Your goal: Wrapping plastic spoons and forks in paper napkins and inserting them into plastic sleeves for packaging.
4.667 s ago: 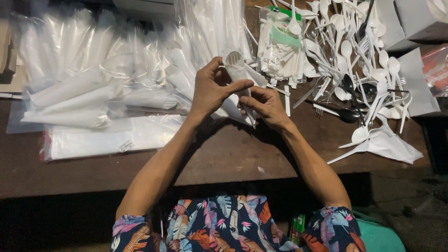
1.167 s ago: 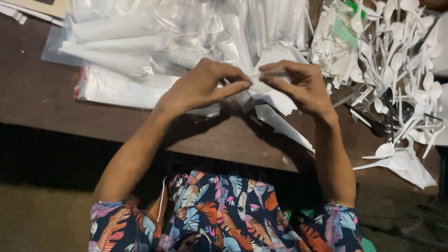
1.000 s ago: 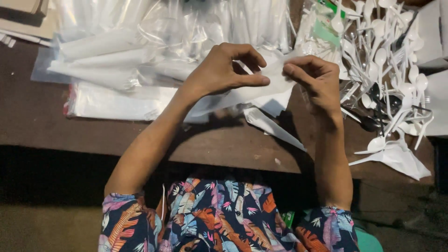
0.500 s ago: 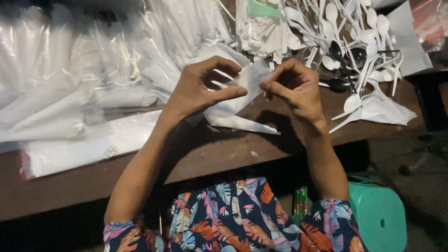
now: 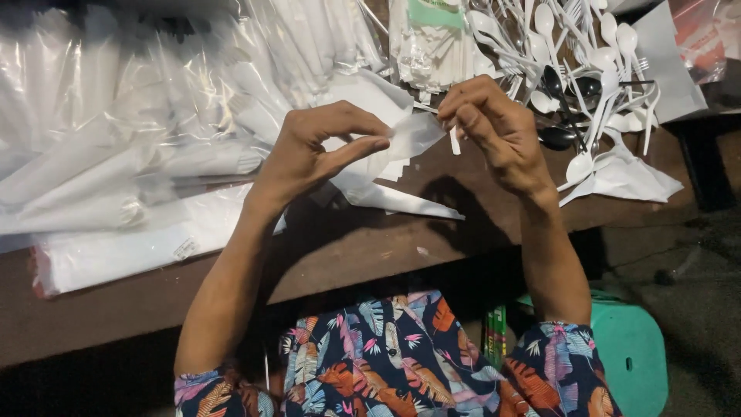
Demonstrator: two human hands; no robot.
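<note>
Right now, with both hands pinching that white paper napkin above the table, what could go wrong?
The thin white paper napkin is held only by the fingertips of the left hand and right hand, so it might tear or slip. The right hand hangs close to the heap of white plastic spoons and forks; a careless swing could scatter them off the brown wooden table.

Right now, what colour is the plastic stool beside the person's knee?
Teal green plastic stool, clearest in the head view, lower right.
</note>
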